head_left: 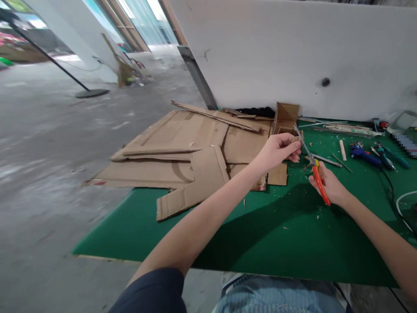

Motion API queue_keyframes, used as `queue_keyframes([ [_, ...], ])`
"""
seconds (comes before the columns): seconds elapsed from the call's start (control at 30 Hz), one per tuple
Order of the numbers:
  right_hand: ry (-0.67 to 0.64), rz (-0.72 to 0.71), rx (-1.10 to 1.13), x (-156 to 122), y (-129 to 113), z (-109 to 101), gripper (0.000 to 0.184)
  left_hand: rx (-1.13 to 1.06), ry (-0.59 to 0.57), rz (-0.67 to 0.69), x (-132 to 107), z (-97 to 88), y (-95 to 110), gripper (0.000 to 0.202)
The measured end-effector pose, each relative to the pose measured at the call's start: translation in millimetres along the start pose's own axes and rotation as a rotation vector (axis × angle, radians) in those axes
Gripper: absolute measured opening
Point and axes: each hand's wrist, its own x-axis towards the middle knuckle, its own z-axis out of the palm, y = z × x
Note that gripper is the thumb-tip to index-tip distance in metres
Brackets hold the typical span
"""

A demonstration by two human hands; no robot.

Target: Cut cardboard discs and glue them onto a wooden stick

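My right hand [329,184] is closed around a pair of scissors [321,187] with orange-red handles, the blades pointing up and away from me. Close to the blades, my left hand [283,148] pinches a small brownish piece [296,139], perhaps cardboard; the fingers hide most of it. Just behind the left hand stands a small open cardboard box [286,114]. A thin metal strip [327,160] lies on the green table under the scissors.
Flat cardboard sheets [208,167] cover the table's left part, some overhanging its edge. Pliers [382,155], a blue-handled tool [366,154] with a black cord and thin sticks [347,128] lie to the right. A white panel [293,56] rises behind the green table [260,243].
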Motion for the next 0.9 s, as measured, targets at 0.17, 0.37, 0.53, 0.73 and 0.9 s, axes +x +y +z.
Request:
queue_keyframes([
  [0.17, -0.082, 0.114, 0.101, 1.5, -3.1, -5.5, 0.028, 0.004, -0.017, -0.017, 0.2, -2.6, 2.5, 0.020],
  [0.37, -0.076, 0.156, 0.086, 1.6, -6.0, -5.5, 0.029, -0.029, -0.038, -0.030, 0.2, -4.7, 4.1, 0.020],
  [0.53, -0.066, 0.117, 0.143, 0.3, -0.1, 0.2, 0.028, -0.062, -0.032, -0.033, 0.6, -3.6, -2.2, 0.023],
  [0.73, -0.070, 0.142, 0.141, 0.6, 0.2, 0.1, 0.027, -0.077, -0.029, 0.001, 1.4, -5.2, -7.2, 0.024],
  [0.9, -0.088, 0.158, 0.083, 2.6, -5.5, -6.3, 0.029, 0.000, -0.105, 0.011, 2.6, -14.2, -2.4, 0.023],
])
